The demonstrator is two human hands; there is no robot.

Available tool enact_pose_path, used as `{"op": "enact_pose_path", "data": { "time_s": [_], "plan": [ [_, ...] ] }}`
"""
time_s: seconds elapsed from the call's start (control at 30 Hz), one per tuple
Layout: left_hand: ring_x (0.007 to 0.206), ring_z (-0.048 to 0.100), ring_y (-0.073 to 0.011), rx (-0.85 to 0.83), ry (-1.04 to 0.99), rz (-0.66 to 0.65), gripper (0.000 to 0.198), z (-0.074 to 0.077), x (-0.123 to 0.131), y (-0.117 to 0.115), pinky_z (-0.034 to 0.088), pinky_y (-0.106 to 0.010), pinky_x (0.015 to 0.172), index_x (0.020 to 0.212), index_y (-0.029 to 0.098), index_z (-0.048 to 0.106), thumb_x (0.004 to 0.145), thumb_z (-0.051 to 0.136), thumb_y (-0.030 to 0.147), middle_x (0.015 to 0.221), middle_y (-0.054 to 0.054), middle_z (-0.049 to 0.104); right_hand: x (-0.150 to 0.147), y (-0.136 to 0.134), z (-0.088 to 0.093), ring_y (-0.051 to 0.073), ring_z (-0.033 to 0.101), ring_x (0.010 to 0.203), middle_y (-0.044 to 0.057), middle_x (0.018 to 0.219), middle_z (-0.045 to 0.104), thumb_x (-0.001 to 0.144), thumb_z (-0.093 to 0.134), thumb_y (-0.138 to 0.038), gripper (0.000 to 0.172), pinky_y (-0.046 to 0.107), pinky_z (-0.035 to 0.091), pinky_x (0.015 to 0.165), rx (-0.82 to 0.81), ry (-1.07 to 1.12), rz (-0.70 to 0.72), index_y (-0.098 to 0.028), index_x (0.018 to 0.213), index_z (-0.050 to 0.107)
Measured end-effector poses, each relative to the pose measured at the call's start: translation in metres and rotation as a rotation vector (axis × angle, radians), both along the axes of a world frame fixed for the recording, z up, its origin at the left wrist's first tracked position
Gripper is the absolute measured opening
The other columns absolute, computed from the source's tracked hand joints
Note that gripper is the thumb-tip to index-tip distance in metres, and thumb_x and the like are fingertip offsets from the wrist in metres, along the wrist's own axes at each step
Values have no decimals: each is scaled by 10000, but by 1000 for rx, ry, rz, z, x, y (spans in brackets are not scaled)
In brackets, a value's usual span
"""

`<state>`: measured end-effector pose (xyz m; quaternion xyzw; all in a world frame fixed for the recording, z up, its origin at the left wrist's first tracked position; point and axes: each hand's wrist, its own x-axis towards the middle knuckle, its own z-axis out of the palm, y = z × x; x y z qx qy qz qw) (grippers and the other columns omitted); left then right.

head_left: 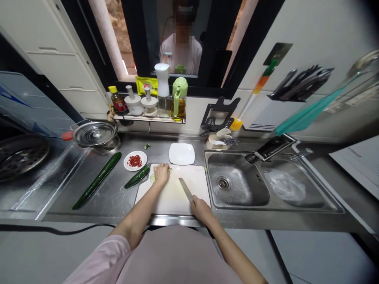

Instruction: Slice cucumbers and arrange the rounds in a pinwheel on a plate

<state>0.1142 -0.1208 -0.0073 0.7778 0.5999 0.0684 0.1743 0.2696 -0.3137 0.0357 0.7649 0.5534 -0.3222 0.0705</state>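
My right hand (pixel 201 209) grips a kitchen knife (pixel 186 190) by its handle. The blade lies slanted over the right half of a white cutting board (pixel 173 203), its tip pointing away from me to the left. At the board's far left corner my left hand (pixel 162 173) is palm down, its fingers bent over pale green cucumber slices (pixel 152 178). The fingers partly hide the slices. A cut length of cucumber (pixel 137 177) rests just left of the board, one end near its edge. Farther left a long whole cucumber (pixel 97 180) lies on the steel counter.
Behind the board stands a white square plate (pixel 181 154). A round plate of chopped red chilli (pixel 135 161) is at the back left, near a lidded steel pot (pixel 96 136). The sink (pixel 237 181) lies right of the board; a seasoning shelf (pixel 148 117) hangs under the window.
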Motion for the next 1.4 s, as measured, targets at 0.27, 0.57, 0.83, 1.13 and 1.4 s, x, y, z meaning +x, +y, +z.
{"op": "enact_pose_path", "data": {
  "time_s": [0.27, 0.57, 0.83, 1.13, 1.4],
  "plan": [
    [760, 632, -156, -392, -315, 286, 143, -1, -7, -12, 414, -248, 668, 876, 231, 664, 756, 634, 302, 890, 7, 707, -1, 2, 3, 217, 642, 926, 124, 1017, 684, 939, 319, -230, 296, 272, 351, 677, -9, -33, 38, -177, 1132, 536],
    [996, 605, -249, -244, -65, 144, 154, 4, -15, -30, 338, -377, 915, 813, 249, 705, 774, 558, 269, 910, -50, 730, -9, 5, 17, 230, 637, 960, 130, 1000, 691, 943, 318, -227, 304, 287, 374, 731, 26, -74, 140, -178, 1124, 557],
    [1016, 586, -255, -227, -3, 104, 218, 5, -14, -28, 331, -389, 898, 847, 253, 718, 799, 507, 230, 978, -61, 720, -13, 10, 13, 230, 631, 969, 144, 1019, 687, 939, 322, -218, 319, 296, 390, 759, 29, -66, 180, -166, 1148, 557],
    [1015, 581, -261, -214, -23, 116, 213, 2, -15, -28, 324, -399, 897, 852, 249, 707, 831, 498, 213, 997, -64, 712, -11, 13, 12, 231, 638, 959, 140, 1014, 688, 938, 334, -216, 288, 296, 385, 741, 19, -62, 200, -176, 1112, 560],
    [1037, 576, -260, -233, -22, 120, 218, 1, -15, -26, 322, -402, 898, 871, 263, 706, 823, 501, 208, 991, -57, 716, -15, 15, 13, 241, 636, 956, 147, 1007, 684, 918, 341, -184, 297, 307, 398, 751, -5, -57, 203, -161, 1123, 555]
  ]
}}
